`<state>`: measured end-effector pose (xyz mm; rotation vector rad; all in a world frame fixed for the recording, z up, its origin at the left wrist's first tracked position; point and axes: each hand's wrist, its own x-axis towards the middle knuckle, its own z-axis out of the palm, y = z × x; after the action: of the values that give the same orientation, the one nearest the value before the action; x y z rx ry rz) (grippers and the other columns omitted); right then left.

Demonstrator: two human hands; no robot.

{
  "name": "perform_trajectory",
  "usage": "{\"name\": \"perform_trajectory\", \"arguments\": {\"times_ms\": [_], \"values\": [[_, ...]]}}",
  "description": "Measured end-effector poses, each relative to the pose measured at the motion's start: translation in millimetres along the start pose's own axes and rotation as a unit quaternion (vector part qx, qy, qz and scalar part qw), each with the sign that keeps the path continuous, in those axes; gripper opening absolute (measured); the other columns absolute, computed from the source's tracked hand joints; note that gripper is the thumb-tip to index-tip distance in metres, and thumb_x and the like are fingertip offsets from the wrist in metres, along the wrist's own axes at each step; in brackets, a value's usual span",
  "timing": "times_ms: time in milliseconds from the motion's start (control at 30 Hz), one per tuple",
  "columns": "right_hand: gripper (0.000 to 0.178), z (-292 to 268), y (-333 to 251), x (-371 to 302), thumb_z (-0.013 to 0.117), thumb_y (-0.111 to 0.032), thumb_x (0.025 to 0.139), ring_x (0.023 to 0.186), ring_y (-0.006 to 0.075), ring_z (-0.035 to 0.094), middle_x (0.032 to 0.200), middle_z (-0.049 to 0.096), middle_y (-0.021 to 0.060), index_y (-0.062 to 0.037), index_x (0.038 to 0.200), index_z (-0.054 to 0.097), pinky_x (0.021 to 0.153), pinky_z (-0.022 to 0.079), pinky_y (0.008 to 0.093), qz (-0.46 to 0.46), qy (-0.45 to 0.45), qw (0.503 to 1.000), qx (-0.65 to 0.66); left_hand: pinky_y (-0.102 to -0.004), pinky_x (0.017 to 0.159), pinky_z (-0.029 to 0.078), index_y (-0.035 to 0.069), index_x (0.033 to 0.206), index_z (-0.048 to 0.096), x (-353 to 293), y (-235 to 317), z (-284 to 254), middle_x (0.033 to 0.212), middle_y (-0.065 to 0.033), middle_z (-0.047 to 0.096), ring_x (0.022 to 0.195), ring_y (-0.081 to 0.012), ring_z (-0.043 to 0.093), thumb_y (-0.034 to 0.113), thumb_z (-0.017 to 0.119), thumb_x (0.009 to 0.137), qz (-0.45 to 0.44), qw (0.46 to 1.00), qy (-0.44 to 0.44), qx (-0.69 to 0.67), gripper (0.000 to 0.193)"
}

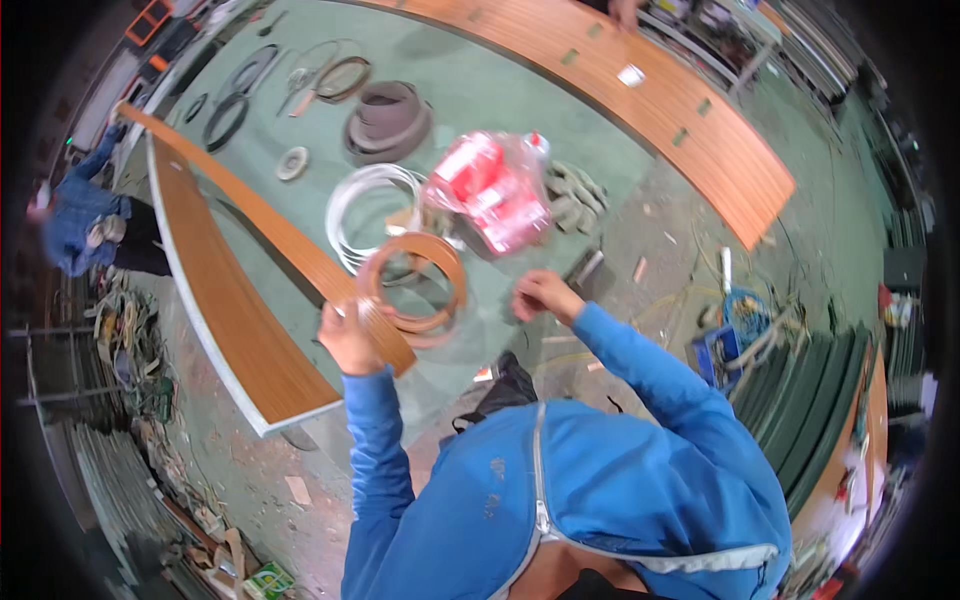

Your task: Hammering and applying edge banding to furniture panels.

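My left hand (pixel 350 340) is closed around the near end of a long, narrow wood-grain board (pixel 275 238). The board runs away to the far left, where a co-worker (pixel 95 215) in blue has a hand at its other end. Below and left of it lies a wider wood-grain panel (pixel 225 300) with a pale edge. Beside my left hand sits a coil of brown edging strip (pixel 455 275), its outline smeared. My right hand (pixel 545 297) hovers over the near table edge, fingers curled inward; anything in them is hidden.
On the green table (pixel 290 120) are a white coil (pixel 340 205), dark rolled strips (pixel 385 120), a red-filled plastic bag (pixel 490 190) and grey gloves (pixel 575 198). A long slotted wood-grain panel (pixel 650 100) spans the far side, near another person's hand (pixel 625 12). Dark stacked panels (pixel 815 410) stand right.
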<state>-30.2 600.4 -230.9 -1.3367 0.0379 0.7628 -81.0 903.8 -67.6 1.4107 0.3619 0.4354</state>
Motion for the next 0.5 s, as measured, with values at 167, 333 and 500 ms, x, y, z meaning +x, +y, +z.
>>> {"name": "perform_trajectory", "arguments": {"times_ms": [167,333,500], "values": [[0.016,4,-73,11,0.051,-0.017,0.093,0.056,0.0189,0.062,0.066,0.06,0.0074,-0.0043,0.083,0.054,0.051,0.052,0.0322,-0.042,0.099,0.994,0.033,-0.0316,0.05,0.052,-0.001,0.093,0.053,3,-9,27,0.077,-0.0137,0.064,0.056,-0.0217,0.064,0.013,0.049,0.094,-0.004,0.999,0.021,-0.028,0.015],[0.032,29,-165,90,0.052,-0.028,0.094,0.046,0.0188,0.058,0.054,0.051,0.0053,-0.0056,0.071,0.05,0.045,0.047,0.0291,-0.147,0.05,0.987,-0.03,-0.0296,0.05,0.05,-0.002,0.098,0.053,14,-41,34,0.075,-0.0112,0.061,0.054,-0.0185,0.061,0.015,0.046,0.096,-0.01,0.998,0.032,-0.057,0.019],[0.028,37,-287,183,0.055,-0.026,0.092,0.045,0.0211,0.058,0.056,0.054,0.0086,-0.0036,0.075,0.052,0.041,0.046,0.0313,-0.237,-0.007,0.962,-0.139,-0.0325,0.054,0.051,0.001,0.098,0.058,92,-93,42,0.08,-0.0126,0.065,0.059,-0.0205,0.063,0.018,0.045,0.094,-0.101,0.992,0.07,-0.002,0.022]]}}
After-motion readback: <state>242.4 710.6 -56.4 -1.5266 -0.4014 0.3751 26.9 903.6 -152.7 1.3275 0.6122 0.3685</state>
